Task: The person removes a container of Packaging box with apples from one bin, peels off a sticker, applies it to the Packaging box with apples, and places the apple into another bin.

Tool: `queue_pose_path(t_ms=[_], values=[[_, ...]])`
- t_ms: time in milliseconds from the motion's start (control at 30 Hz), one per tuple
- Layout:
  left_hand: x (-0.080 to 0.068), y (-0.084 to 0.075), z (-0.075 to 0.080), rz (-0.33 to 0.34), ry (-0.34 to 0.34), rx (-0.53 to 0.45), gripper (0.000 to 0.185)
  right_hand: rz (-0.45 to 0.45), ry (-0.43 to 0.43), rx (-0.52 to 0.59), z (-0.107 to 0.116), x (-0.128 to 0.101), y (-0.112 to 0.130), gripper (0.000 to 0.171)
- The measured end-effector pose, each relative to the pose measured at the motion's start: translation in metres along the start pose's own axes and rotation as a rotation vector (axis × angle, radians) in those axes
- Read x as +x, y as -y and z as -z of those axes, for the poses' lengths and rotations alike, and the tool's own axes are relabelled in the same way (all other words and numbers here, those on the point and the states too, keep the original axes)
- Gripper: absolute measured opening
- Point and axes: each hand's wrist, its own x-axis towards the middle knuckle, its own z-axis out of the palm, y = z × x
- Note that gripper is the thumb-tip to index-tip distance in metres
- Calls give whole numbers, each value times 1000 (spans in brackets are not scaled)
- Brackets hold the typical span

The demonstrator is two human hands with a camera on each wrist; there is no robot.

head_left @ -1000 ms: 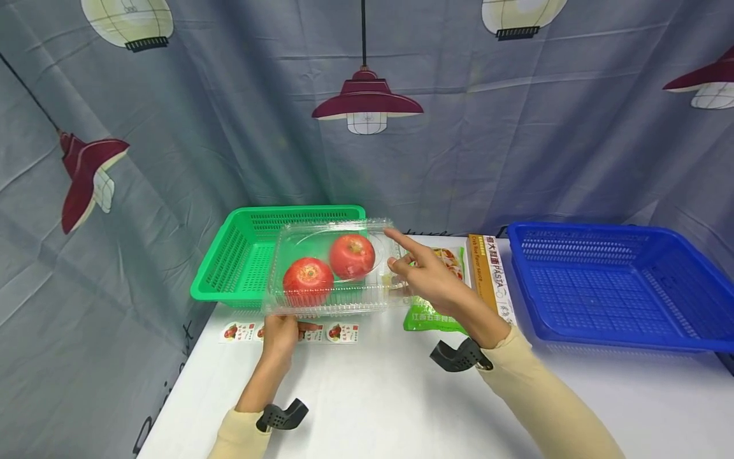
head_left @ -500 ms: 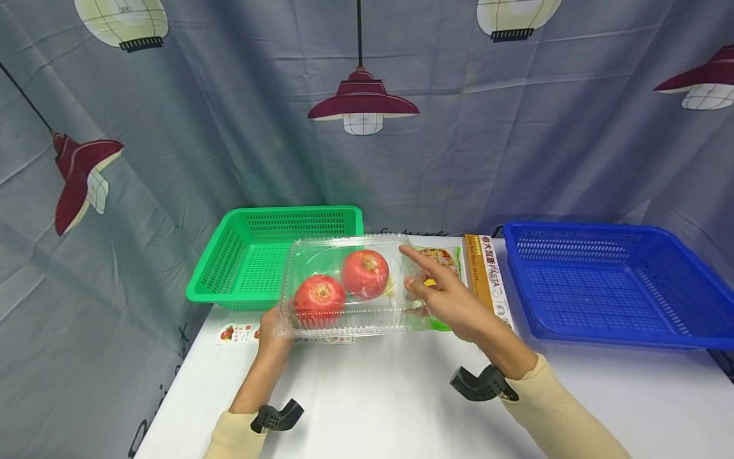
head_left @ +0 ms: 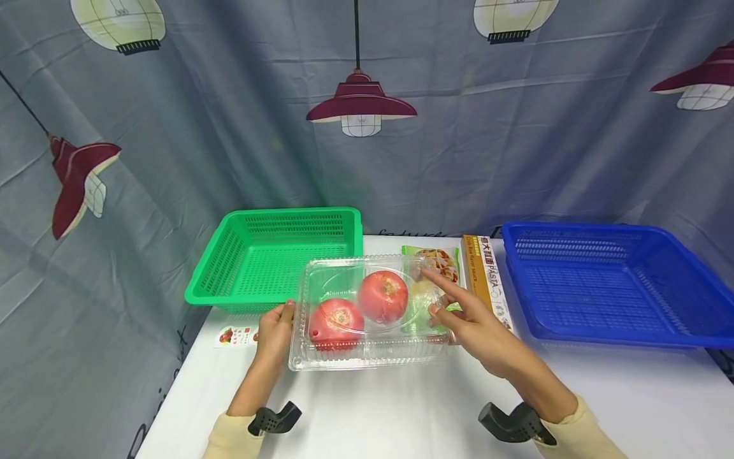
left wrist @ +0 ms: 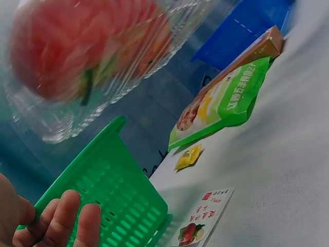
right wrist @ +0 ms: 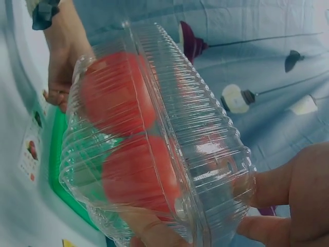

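A clear plastic clamshell box with two red tomatoes inside hangs just above the white table, in front of the green basket. My left hand holds the box's left end, thumb on its upper edge. My right hand grips the right end, index finger stretched over the lid. In the right wrist view the box fills the frame, with my thumb under it and my fingers behind it. The left wrist view shows the box from below, above my curled fingers.
A blue basket stands at the right. Between the baskets lie a pasta box and a green food packet. A sticker strip lies near the table's left edge. A small yellow sachet lies beside the packet.
Both hands have carried the clamshell box from over the green basket's front edge towards me and to the right, lower over the table. It now hides the sticker strip's right end.
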Motion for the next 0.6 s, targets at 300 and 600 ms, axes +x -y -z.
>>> queue_pose_path(t_ms=[300, 600], values=[[5, 3, 0, 26, 35, -57, 43, -26, -24, 21, 6, -23, -14, 59], [5, 3, 4, 38, 52, -29, 41, -43, -35, 111, 3, -47, -35, 60]])
